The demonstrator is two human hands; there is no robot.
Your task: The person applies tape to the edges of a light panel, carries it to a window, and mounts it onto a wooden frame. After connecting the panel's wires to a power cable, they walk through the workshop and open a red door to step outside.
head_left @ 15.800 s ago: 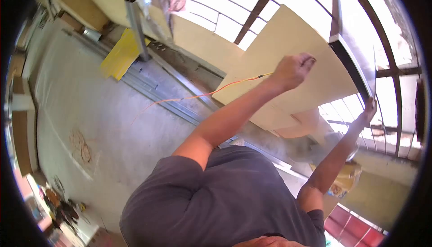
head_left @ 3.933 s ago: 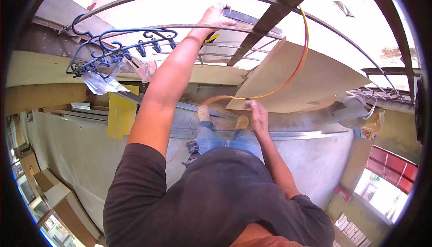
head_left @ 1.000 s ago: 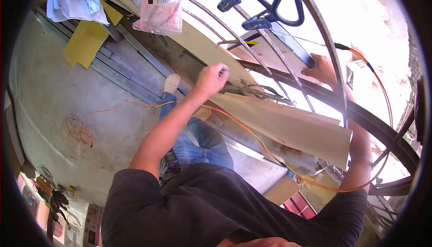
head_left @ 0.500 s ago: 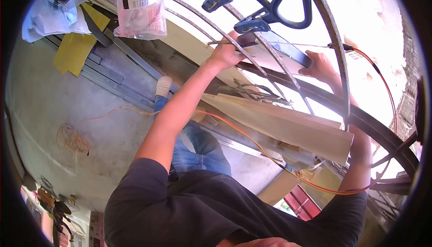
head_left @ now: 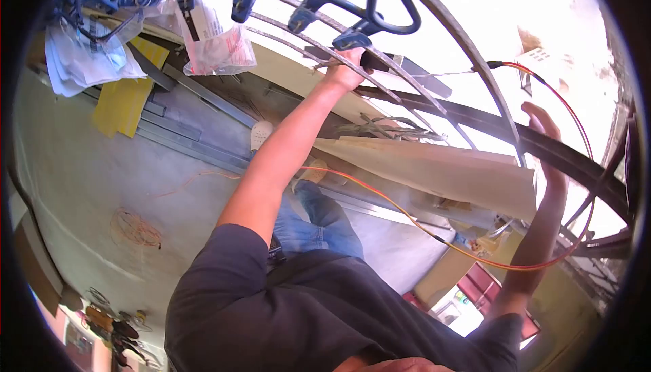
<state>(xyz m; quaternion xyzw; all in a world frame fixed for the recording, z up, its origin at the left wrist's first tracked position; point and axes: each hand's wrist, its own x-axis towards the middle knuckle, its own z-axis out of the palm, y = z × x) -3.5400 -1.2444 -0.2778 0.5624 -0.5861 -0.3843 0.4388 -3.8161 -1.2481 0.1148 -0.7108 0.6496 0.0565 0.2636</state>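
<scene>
My left hand (head_left: 347,72) reaches up to the metal window bars (head_left: 397,94). Its fingers close around one end of a dark flat piece (head_left: 431,84) that looks like a panel or box, lying beyond the bars in strong glare. Most of the grip is hidden behind a bar and a blue clip. On the outer side, my right hand (head_left: 544,126) is raised away from the piece with loosely bent fingers, holding nothing. An orange cable (head_left: 573,104) loops near my right arm, its black connector joined to a thin wire by the bars.
A blue clip hanger (head_left: 397,23) hangs overhead, with plastic packets (head_left: 220,50) at its left. Below the bars lie a long tan board (head_left: 441,172) and a bundle of dark strips (head_left: 386,128). Metal profiles (head_left: 183,138) and coiled wire (head_left: 135,229) are on the floor.
My right hand has let go of the flat piece and drawn back to the right. My left hand stays at its other end. The view has shifted, bringing more of the hanger into sight.
</scene>
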